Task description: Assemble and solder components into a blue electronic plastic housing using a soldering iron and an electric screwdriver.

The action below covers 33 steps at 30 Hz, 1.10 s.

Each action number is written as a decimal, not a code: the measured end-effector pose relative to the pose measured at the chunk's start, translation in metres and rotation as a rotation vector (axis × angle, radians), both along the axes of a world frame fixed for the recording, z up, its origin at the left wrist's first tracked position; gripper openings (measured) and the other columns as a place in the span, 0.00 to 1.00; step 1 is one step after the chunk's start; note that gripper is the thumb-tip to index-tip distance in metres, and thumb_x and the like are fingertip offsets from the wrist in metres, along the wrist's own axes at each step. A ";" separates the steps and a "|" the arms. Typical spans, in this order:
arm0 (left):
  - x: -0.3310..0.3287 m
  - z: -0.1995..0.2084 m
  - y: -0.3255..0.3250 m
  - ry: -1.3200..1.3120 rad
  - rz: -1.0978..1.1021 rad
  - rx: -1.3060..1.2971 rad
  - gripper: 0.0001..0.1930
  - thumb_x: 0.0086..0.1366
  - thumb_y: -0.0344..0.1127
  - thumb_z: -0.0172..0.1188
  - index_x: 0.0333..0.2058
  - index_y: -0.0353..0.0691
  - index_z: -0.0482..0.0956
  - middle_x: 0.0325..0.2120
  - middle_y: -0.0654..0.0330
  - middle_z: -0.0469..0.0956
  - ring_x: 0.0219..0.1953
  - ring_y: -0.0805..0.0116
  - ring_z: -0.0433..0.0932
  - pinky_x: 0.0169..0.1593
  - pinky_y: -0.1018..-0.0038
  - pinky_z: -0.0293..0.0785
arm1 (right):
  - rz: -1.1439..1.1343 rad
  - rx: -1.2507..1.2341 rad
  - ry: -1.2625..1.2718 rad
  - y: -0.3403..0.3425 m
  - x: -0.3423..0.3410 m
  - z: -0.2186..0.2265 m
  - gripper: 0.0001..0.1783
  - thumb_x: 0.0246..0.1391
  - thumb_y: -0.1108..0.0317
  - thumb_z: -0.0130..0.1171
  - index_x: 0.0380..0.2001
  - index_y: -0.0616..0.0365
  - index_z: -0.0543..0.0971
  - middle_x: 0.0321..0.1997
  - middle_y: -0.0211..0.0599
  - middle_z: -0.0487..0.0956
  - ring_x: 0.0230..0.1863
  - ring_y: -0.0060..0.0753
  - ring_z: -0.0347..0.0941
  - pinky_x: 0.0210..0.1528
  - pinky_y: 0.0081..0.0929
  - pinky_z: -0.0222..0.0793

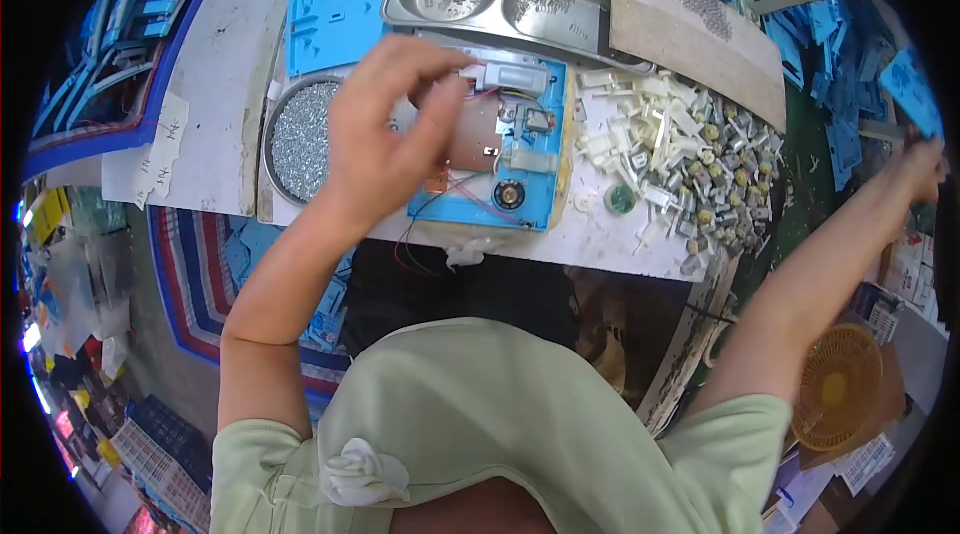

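Observation:
On the table in front of me lies a blue plastic housing (527, 206) fitted with a brown board, thin wires, a small motor-like part and a round black piece. Over its left side hovers my left hand (385, 129), thumb and forefinger apart with a gap between them. Nothing shows in that hand, though it hides part of the housing. Far out to the right, my right hand (925, 172) has its fingers closed at the lower end of a blue plastic piece (912, 92), beside a heap of blue parts (815, 29).
A round dish of small screws (302, 139) stands left of the housing. Behind are a blue panel (338, 9) and a metal compartment tray (400, 6). White plastic pieces (625, 104) and small metal motors (720, 169) lie piled at right, below a board (690, 54).

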<state>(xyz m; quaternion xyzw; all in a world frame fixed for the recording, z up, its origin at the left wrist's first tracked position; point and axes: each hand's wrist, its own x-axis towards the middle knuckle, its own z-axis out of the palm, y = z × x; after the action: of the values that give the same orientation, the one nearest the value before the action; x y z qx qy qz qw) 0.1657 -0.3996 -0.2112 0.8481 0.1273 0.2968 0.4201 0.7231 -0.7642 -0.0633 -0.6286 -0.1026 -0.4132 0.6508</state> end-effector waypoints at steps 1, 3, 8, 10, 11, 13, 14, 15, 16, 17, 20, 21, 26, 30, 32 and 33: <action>0.001 0.011 0.000 0.028 -0.088 -0.254 0.16 0.67 0.35 0.64 0.52 0.38 0.80 0.45 0.61 0.79 0.43 0.69 0.77 0.48 0.72 0.73 | 0.019 -0.041 -0.041 -0.006 -0.054 -0.010 0.12 0.56 0.78 0.62 0.39 0.79 0.75 0.35 0.54 0.81 0.27 0.44 0.81 0.25 0.35 0.83; 0.002 0.037 -0.003 0.084 -0.241 -0.754 0.19 0.72 0.36 0.61 0.57 0.36 0.77 0.50 0.60 0.80 0.47 0.72 0.78 0.50 0.74 0.75 | 0.091 -0.065 -0.072 0.014 -0.178 -0.038 0.07 0.54 0.80 0.61 0.36 0.74 0.78 0.27 0.48 0.81 0.21 0.38 0.77 0.22 0.31 0.80; 0.023 0.057 -0.055 -0.255 -0.368 -0.808 0.32 0.72 0.50 0.58 0.67 0.35 0.67 0.56 0.53 0.77 0.53 0.68 0.79 0.53 0.69 0.77 | 0.524 -0.552 -0.211 0.142 -0.402 -0.091 0.16 0.48 0.80 0.67 0.42 0.61 0.81 0.42 0.40 0.82 0.36 0.26 0.77 0.34 0.23 0.75; 0.023 0.066 -0.064 -0.301 -0.290 -0.938 0.29 0.73 0.47 0.58 0.65 0.34 0.69 0.54 0.54 0.78 0.52 0.68 0.80 0.50 0.69 0.80 | 0.831 -0.770 -0.393 0.177 -0.432 -0.103 0.21 0.45 0.74 0.72 0.45 0.60 0.82 0.43 0.39 0.82 0.40 0.32 0.77 0.37 0.27 0.75; 0.016 0.064 -0.043 -0.204 -0.253 -0.965 0.27 0.72 0.42 0.60 0.63 0.33 0.70 0.52 0.55 0.80 0.48 0.70 0.81 0.46 0.72 0.81 | 0.893 -0.826 -0.447 0.186 -0.431 -0.103 0.24 0.43 0.71 0.74 0.47 0.60 0.82 0.44 0.38 0.81 0.41 0.35 0.77 0.38 0.29 0.74; 0.013 0.052 -0.024 -0.241 -0.219 -1.020 0.20 0.73 0.38 0.60 0.58 0.34 0.73 0.42 0.60 0.83 0.36 0.74 0.84 0.32 0.78 0.82 | 0.795 -0.756 -0.386 0.187 -0.416 -0.090 0.27 0.44 0.68 0.76 0.50 0.60 0.81 0.45 0.37 0.81 0.44 0.37 0.76 0.40 0.31 0.74; 0.012 0.049 -0.022 -0.251 -0.228 -1.072 0.20 0.73 0.37 0.60 0.58 0.34 0.73 0.42 0.59 0.83 0.36 0.74 0.84 0.32 0.78 0.82 | 0.808 -0.736 -0.216 0.179 -0.409 -0.093 0.28 0.49 0.69 0.72 0.55 0.61 0.78 0.43 0.37 0.81 0.42 0.34 0.76 0.38 0.30 0.73; 0.006 0.047 -0.019 -0.257 -0.217 -1.116 0.20 0.73 0.37 0.60 0.58 0.33 0.73 0.42 0.59 0.83 0.36 0.74 0.84 0.32 0.78 0.82 | 0.830 -0.689 -0.042 0.173 -0.403 -0.099 0.30 0.54 0.69 0.69 0.60 0.62 0.74 0.41 0.37 0.80 0.39 0.32 0.76 0.36 0.28 0.73; 0.002 0.044 -0.018 -0.264 -0.205 -1.161 0.20 0.73 0.37 0.59 0.58 0.33 0.74 0.42 0.59 0.83 0.36 0.74 0.84 0.33 0.78 0.82 | 0.838 -0.631 0.122 0.167 -0.396 -0.104 0.31 0.59 0.70 0.65 0.65 0.63 0.70 0.40 0.37 0.80 0.37 0.29 0.77 0.34 0.26 0.72; 0.004 0.038 -0.020 -0.302 -0.140 -1.188 0.20 0.73 0.38 0.59 0.59 0.33 0.73 0.43 0.58 0.83 0.37 0.73 0.84 0.34 0.75 0.82 | 1.061 -0.481 0.461 0.161 -0.409 -0.110 0.32 0.62 0.71 0.62 0.67 0.64 0.67 0.37 0.36 0.79 0.35 0.27 0.76 0.32 0.23 0.71; -0.014 0.009 -0.009 -0.019 -0.092 -0.893 0.22 0.75 0.39 0.57 0.60 0.30 0.72 0.44 0.58 0.82 0.35 0.70 0.83 0.35 0.70 0.82 | 1.191 -0.276 0.771 0.157 -0.449 -0.125 0.36 0.65 0.72 0.60 0.72 0.65 0.58 0.29 0.32 0.77 0.26 0.19 0.72 0.22 0.17 0.64; -0.014 0.003 -0.011 0.012 -0.056 -0.670 0.26 0.73 0.40 0.60 0.61 0.29 0.69 0.37 0.56 0.82 0.31 0.67 0.82 0.33 0.68 0.81 | 1.143 -0.300 0.744 0.155 -0.457 -0.132 0.36 0.65 0.72 0.59 0.72 0.64 0.58 0.28 0.31 0.76 0.26 0.19 0.72 0.23 0.17 0.64; -0.025 -0.005 -0.021 0.339 0.072 0.063 0.39 0.64 0.45 0.67 0.67 0.30 0.63 0.19 0.52 0.76 0.22 0.54 0.79 0.28 0.63 0.74 | 0.887 -0.808 0.544 0.136 -0.454 -0.159 0.33 0.65 0.71 0.60 0.70 0.63 0.61 0.26 0.32 0.76 0.25 0.22 0.71 0.30 0.22 0.67; -0.027 -0.020 -0.022 0.345 0.049 0.171 0.38 0.65 0.45 0.66 0.69 0.36 0.63 0.17 0.58 0.71 0.18 0.61 0.74 0.28 0.67 0.71 | 0.893 -0.985 0.565 0.133 -0.460 -0.167 0.27 0.67 0.67 0.57 0.66 0.60 0.67 0.19 0.35 0.73 0.21 0.30 0.71 0.29 0.26 0.67; -0.026 -0.024 -0.018 0.348 0.039 0.166 0.38 0.65 0.47 0.65 0.69 0.37 0.64 0.16 0.58 0.71 0.19 0.59 0.74 0.28 0.66 0.71 | 0.884 -0.980 0.557 0.136 -0.461 -0.168 0.26 0.67 0.66 0.57 0.65 0.58 0.68 0.19 0.37 0.75 0.20 0.32 0.72 0.29 0.27 0.68; -0.025 -0.024 -0.016 0.336 0.039 0.154 0.37 0.65 0.47 0.64 0.69 0.38 0.64 0.16 0.57 0.70 0.19 0.59 0.74 0.28 0.65 0.71 | 0.893 -0.974 0.564 0.140 -0.458 -0.169 0.26 0.66 0.66 0.58 0.65 0.58 0.68 0.19 0.37 0.75 0.20 0.32 0.72 0.29 0.27 0.68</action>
<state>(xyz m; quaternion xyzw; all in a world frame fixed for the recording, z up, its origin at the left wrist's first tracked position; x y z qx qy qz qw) 0.1409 -0.4155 -0.2355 0.9127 0.1888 0.1680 0.3211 0.2648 -0.6243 -0.2320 -0.8285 -0.3507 0.1632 0.4050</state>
